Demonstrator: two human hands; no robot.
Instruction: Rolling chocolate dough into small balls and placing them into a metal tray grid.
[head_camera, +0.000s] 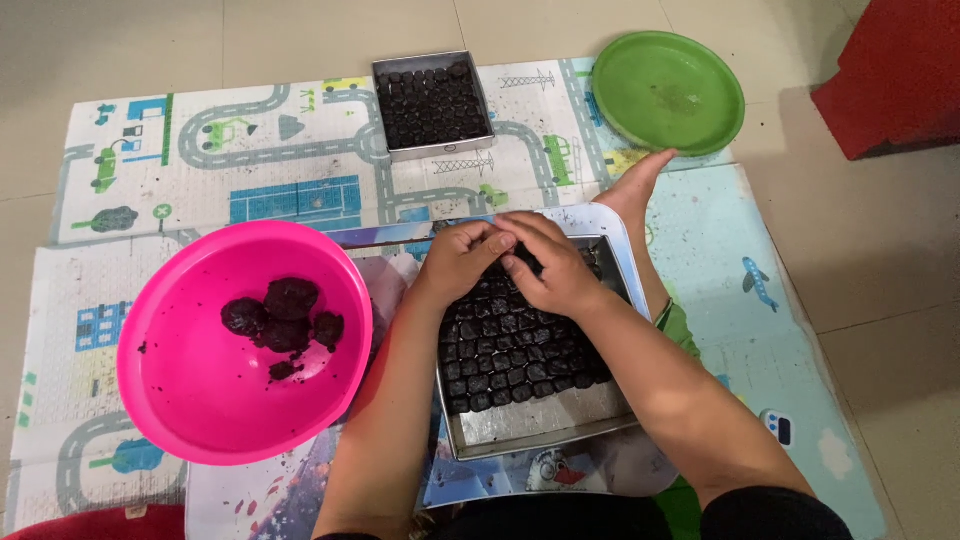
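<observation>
Here we pinched a dark pellet with both hands, left hand and right hand, at the far end of the metal tray; its near strip remained unfilled, and dough lumps waited left of it.

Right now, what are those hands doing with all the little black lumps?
A person sits on a play mat with both hands together over a metal tray. The left hand and right hand pinch small dark pieces set in rows; the near strip is bare. A pink bowl holds dark lumps. Farther off sit a second full tray and a green plate.
</observation>
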